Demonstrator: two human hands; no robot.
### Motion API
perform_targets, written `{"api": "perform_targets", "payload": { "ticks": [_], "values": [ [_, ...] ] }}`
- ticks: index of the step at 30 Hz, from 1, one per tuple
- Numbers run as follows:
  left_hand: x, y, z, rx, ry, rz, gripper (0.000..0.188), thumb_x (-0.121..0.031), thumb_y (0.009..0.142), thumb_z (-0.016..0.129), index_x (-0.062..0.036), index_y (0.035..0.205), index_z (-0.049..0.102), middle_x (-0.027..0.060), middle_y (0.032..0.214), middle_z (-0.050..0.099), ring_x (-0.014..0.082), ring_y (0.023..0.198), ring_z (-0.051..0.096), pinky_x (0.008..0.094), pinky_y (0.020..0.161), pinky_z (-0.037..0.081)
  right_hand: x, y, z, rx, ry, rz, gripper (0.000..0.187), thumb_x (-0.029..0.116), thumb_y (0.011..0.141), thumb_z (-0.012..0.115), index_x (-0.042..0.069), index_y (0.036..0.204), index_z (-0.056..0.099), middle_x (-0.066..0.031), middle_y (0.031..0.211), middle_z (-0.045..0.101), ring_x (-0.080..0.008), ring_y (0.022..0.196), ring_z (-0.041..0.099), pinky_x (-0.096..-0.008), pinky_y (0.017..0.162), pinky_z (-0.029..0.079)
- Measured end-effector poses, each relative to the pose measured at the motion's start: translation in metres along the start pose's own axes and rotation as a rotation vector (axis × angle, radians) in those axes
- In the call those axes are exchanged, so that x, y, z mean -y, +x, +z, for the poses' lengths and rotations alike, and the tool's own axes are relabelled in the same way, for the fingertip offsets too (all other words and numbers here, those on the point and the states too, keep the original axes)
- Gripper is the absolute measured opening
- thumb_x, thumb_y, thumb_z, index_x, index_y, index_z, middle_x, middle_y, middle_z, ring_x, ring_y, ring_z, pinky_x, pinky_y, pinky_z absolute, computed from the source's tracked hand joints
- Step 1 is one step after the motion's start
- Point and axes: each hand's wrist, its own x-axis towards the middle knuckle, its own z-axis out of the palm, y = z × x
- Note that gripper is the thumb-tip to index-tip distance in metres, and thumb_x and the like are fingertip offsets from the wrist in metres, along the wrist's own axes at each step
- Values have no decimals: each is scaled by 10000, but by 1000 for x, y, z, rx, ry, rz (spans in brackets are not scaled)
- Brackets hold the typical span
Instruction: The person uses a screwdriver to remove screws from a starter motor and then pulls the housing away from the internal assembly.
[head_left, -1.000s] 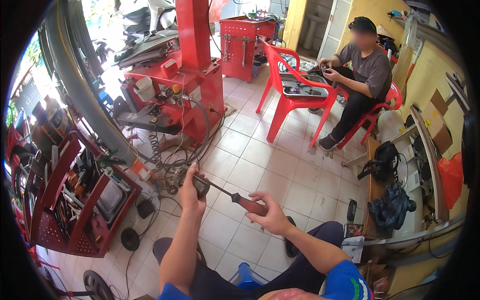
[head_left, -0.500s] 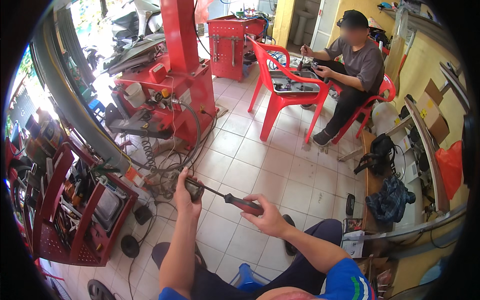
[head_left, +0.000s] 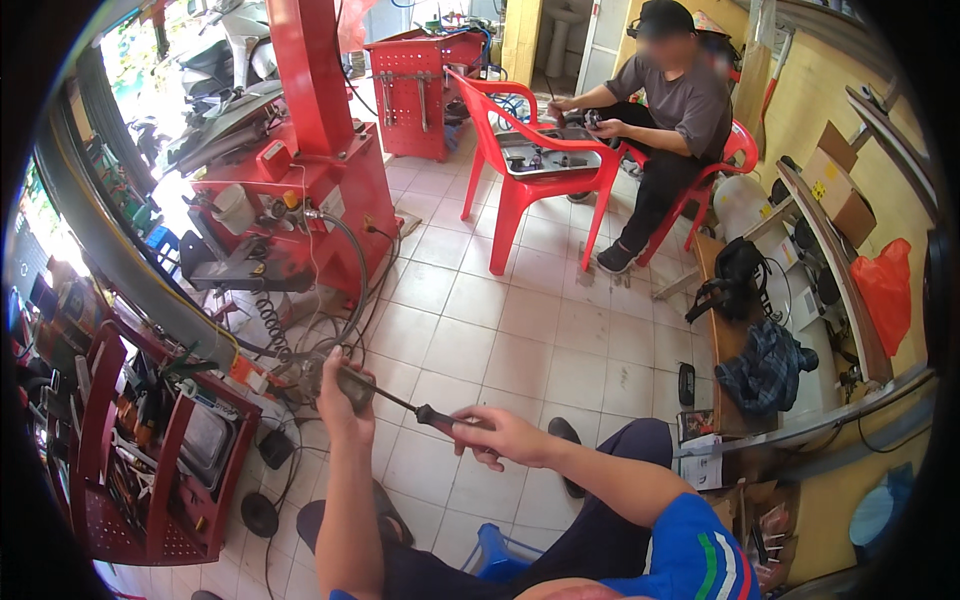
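Note:
My left hand (head_left: 343,412) is wrapped round a small, dark, rounded metal part (head_left: 360,392), holding it over the floor in front of my knees. A screwdriver (head_left: 432,416) with a black and red handle runs from that part to my right hand (head_left: 508,438). Its shaft tip meets the part; how it sits there is too small to tell. The right thumb and index finger grip the rear of the handle, while the other fingers curl loosely below it.
At left stands a red tool cart (head_left: 150,520) full of hand tools, with cables and hoses on the floor beside it. A red machine (head_left: 340,190) rises behind. Farther off, a person sits by a red chair (head_left: 540,200) bearing a metal tray (head_left: 548,165). A wooden bench (head_left: 735,380) lines the right.
The whole view has swung, so the surroundings sit farther left. My right fingers have shifted on the handle, the lower ones now hanging looser. The screwdriver still reaches the part.

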Motion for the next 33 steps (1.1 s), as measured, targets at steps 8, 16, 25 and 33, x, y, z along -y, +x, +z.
{"api": "perform_targets", "payload": {
  "ticks": [8,16,25,33],
  "values": [
    [4,-1,-1,43,57,-15,271,-208,870,774,-55,979,579,32,893,581,135,774,595,297,677,530,-16,6,0,-53,-143,-102,410,331,1056,498,-9,1282,531,-46,847,588,-80,565,505,-247,515,441],
    [3,1,4,19,-54,-54,295,-299,883,771,-89,972,584,17,845,581,134,766,596,303,651,525,-24,9,5,-88,-89,-167,432,354,1055,492,-7,1292,513,-52,845,568,-89,573,528,-257,524,461],
    [5,0,-3,111,40,-105,312,-425,908,723,-140,906,598,8,811,616,128,724,609,297,714,545,-21,6,-2,-126,7,-217,413,339,1057,493,6,1302,492,-68,879,587,-115,615,577,-271,564,502],
    [-11,-3,-2,114,-181,-116,697,-758,855,557,-68,952,572,62,836,606,202,776,600,358,713,531,-16,10,4,-211,30,-224,370,257,1042,536,-3,1303,501,-79,856,595,-130,634,586,-277,576,501]
  ]
}}
